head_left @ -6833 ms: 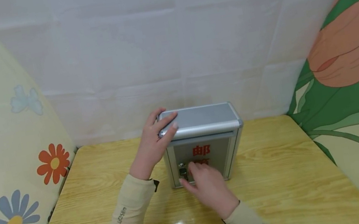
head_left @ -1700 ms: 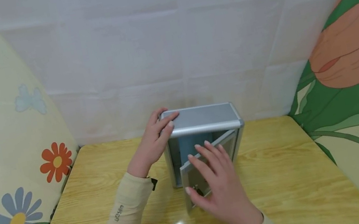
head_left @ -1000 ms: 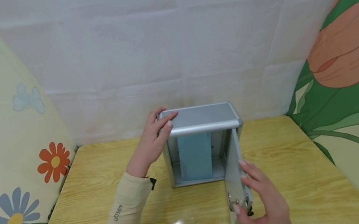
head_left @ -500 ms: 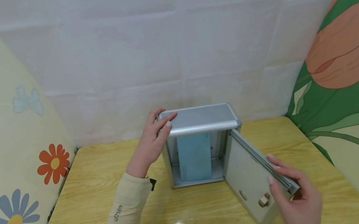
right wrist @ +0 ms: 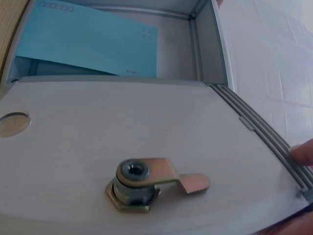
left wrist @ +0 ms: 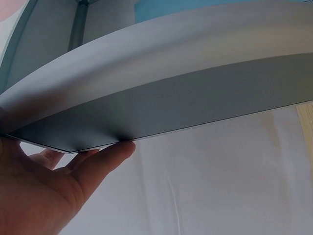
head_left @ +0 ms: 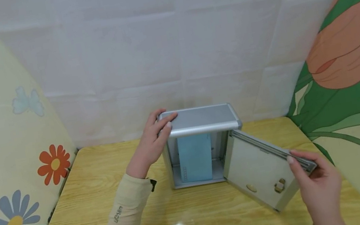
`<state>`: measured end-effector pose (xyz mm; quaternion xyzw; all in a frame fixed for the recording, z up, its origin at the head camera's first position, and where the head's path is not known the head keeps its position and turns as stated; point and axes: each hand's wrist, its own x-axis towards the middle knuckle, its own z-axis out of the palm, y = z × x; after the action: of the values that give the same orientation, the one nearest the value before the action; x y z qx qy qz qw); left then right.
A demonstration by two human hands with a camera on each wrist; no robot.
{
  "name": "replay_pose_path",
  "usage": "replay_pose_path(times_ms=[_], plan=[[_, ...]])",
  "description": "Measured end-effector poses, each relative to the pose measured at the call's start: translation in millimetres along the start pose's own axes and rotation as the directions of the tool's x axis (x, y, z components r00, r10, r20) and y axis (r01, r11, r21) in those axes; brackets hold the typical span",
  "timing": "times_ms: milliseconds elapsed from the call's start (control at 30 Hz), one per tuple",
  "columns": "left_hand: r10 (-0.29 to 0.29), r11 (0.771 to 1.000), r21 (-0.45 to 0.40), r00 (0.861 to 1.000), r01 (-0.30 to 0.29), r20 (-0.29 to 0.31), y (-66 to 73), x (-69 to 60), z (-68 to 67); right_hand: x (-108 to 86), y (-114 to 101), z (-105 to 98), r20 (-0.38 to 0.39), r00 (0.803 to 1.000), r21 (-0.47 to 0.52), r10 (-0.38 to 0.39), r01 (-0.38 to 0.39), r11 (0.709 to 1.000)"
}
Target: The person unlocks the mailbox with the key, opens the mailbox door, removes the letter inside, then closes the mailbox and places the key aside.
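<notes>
A silver-grey, upright rectangular metal box (head_left: pixel 202 115) stands towards the far edge of the table; its flat, pale-faced metal door (head_left: pixel 253 160) is swung out to the near right. Both look stiff and fairly light, with smooth faces that may slip; the ribbed rail along the door's top and the box's rounded corners seem the surest holds. The right hand (head_left: pixel 319 184) pinches the door's outer top corner between thumb and fingers; the left hand (head_left: pixel 149 144) rests spread over the box's left top corner. Inside stands a light-blue paper envelope (head_left: pixel 195 158), probably thin and easily creased. A brassy metal cam lock (right wrist: pixel 146 176) juts from the door. Beneath lies a glossy, yellow wood-grain table (head_left: pixel 110 169); beyond hangs creased white cloth (head_left: pixel 120 58).
</notes>
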<state>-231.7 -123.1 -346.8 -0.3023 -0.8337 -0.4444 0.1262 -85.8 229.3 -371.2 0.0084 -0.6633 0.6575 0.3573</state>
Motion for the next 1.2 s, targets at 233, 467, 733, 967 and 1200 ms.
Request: replay_pose_path(times_ms=[233, 467, 733, 967, 1200], plan=[[0.003, 1.0, 0.006, 1.0, -0.003, 0.005, 0.0, -0.2, 0.0, 3.1, -2, -3, 0.054, 0.998, 0.071, -0.008, 0.004, 0.997], [0.006, 1.0, 0.006, 1.0, -0.006, 0.006, 0.4, -0.7, -0.6, 3.8, -3, -2, 0.056, 0.998, -0.083, -0.029, 0.033, 0.996], [0.004, 1.0, 0.014, 1.0, -0.004, 0.001, 1.3, -0.3, -0.1, 5.6, -10, -3, 0.113, 0.987, -0.363, -0.112, 0.147, 0.92], [0.007, 1.0, -0.005, 1.0, -0.007, 0.004, 1.9, 0.0, -0.4, 3.8, -29, 4, 0.238, 0.946, -0.482, -0.22, 0.312, 0.819], [0.008, 1.0, -0.007, 1.0, -0.008, 0.005, 2.8, -1.0, -0.6, 0.9, -49, 28, 0.271, 0.842, -0.31, -0.467, 0.535, 0.786]])
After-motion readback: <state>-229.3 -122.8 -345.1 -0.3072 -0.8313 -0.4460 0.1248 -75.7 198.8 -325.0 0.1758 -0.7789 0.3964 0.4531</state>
